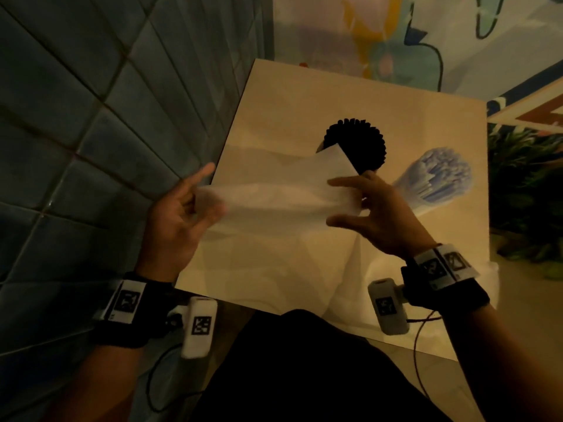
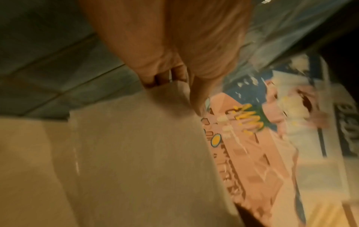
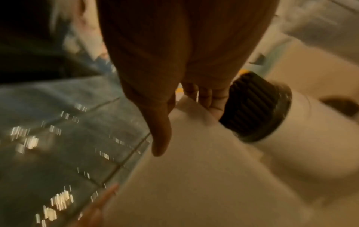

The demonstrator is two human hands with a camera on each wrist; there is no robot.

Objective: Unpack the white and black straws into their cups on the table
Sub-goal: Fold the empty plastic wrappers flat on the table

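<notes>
Hands first: the left hand point(image 1: 182, 208) and right hand point(image 1: 373, 208) pinch opposite ends of a thin, empty-looking translucent plastic wrapper point(image 1: 274, 190) over the pale square table point(image 1: 274, 269). Beyond, bundled black straws point(image 1: 355, 144) and white straws point(image 1: 438, 178) stand upright, apparently in cups; unpacking seems nearly finished.

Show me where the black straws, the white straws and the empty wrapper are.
black straws point(image 1: 356, 141): head view, top ends of the bundle
white straws point(image 1: 438, 178): head view, top ends of the bundle
wrapper point(image 1: 274, 193): head view, middle of the sheet
</notes>
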